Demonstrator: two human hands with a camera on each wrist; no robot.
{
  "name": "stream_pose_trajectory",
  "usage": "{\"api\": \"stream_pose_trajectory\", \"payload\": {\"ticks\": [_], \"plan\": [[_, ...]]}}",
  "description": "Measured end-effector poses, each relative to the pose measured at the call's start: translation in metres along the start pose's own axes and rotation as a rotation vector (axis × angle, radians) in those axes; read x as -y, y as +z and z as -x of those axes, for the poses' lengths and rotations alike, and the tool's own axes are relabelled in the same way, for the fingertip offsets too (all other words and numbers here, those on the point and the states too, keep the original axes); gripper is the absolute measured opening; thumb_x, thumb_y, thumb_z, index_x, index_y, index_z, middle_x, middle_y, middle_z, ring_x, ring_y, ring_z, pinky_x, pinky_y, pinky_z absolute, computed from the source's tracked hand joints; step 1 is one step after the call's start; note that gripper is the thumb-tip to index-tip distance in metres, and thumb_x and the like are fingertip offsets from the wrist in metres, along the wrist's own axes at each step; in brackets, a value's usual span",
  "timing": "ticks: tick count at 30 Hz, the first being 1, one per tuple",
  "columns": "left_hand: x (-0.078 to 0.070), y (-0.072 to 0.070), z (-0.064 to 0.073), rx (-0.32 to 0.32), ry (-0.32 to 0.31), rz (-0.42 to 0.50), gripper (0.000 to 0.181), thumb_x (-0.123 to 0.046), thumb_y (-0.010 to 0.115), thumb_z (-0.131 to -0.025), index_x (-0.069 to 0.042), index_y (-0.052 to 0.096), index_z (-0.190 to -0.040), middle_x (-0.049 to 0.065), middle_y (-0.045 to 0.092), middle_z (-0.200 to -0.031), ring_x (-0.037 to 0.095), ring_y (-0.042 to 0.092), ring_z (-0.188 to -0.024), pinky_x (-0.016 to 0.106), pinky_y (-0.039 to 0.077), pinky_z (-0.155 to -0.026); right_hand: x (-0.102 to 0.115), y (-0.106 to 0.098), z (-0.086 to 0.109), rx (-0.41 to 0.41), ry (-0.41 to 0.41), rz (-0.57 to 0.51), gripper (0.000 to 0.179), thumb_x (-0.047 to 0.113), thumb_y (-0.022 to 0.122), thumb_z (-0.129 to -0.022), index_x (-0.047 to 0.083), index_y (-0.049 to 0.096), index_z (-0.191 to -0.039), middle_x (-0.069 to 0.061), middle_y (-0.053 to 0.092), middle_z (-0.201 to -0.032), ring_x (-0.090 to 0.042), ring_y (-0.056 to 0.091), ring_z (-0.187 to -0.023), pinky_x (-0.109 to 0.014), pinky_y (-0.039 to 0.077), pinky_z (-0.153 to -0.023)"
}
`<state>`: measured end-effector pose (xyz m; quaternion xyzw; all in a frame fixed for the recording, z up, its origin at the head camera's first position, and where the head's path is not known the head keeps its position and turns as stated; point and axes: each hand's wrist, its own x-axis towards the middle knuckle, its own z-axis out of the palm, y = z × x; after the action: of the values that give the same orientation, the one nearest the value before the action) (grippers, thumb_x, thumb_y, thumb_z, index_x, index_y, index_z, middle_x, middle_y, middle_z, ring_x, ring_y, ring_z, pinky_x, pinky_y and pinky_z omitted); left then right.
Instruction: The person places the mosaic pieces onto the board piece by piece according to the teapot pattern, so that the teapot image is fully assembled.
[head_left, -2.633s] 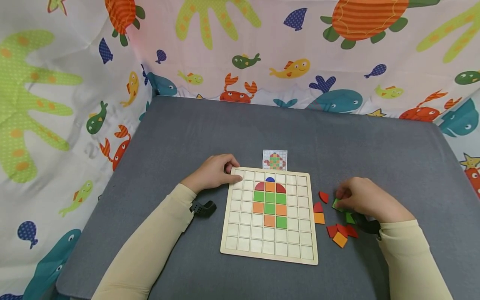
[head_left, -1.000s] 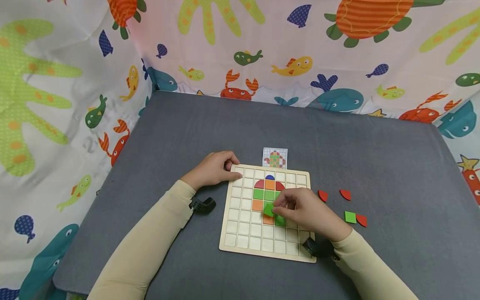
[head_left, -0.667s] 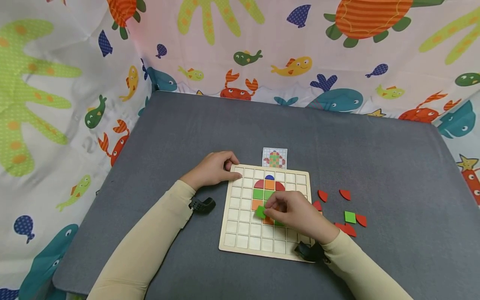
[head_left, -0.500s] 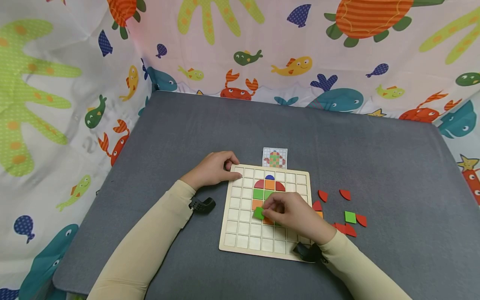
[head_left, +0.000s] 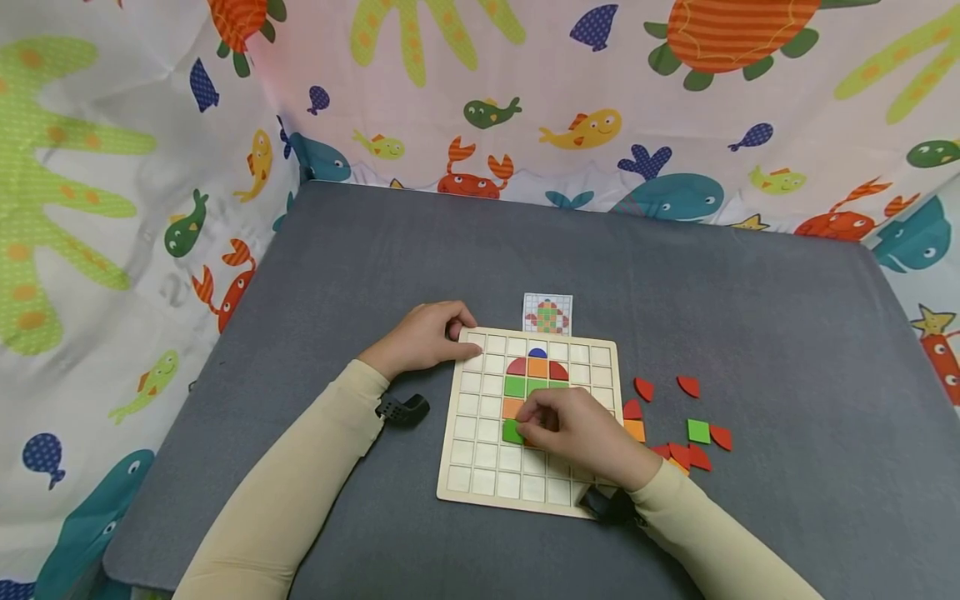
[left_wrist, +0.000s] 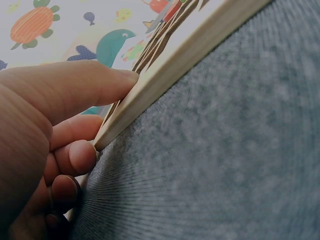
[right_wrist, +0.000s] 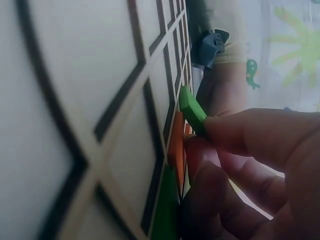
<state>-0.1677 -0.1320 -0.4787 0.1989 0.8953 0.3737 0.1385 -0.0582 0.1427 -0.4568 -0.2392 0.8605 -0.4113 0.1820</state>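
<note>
My left hand [head_left: 423, 340] holds the far left corner of a square wooden grid board [head_left: 485, 454]. In the left wrist view its thumb lies on the rim and its other fingers curl at the edge. My right hand [head_left: 581, 433] pinches a green square tile [head_left: 512, 432] between thumb and fingers, over a cell below an orange tile [head_left: 512, 407]. The right wrist view shows the held tile [right_wrist: 191, 111] tilted, its lower edge at the grid. Red, orange, green and blue pieces sit in the board's middle columns, partly hidden behind my right hand.
A small printed pattern card [head_left: 547, 313] lies against the board's far edge. Right of the board are several red quarter-round pieces [head_left: 688, 386], a loose green square [head_left: 698, 431] and an orange square [head_left: 633, 430]. A sea-animal curtain [head_left: 420, 125] stands behind the grey table [head_left: 390, 242].
My right hand has carried the green tile from the loose pieces on the right onto the board, then farther left and slightly down. My left hand stays at the board's corner.
</note>
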Motion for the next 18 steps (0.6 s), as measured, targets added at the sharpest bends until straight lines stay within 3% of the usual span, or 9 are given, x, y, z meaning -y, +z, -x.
{"api": "stream_pose_trajectory", "payload": {"ticks": [18], "plan": [[-0.0004,-0.0007,0.0008,0.001,-0.003,-0.008,0.028,-0.038,0.084,-0.091,-0.021,0.07,-0.107,-0.001,0.057,-0.087,0.016,0.052,-0.078,0.034,0.042,-0.075,0.0018,0.0038,0.0002,-0.028,-0.034,0.097,0.011,0.013,0.079,-0.094,0.021,0.075,-0.088,0.015,0.064,-0.077,-0.001,0.056,-0.068,-0.024,0.051,-0.067]]}}
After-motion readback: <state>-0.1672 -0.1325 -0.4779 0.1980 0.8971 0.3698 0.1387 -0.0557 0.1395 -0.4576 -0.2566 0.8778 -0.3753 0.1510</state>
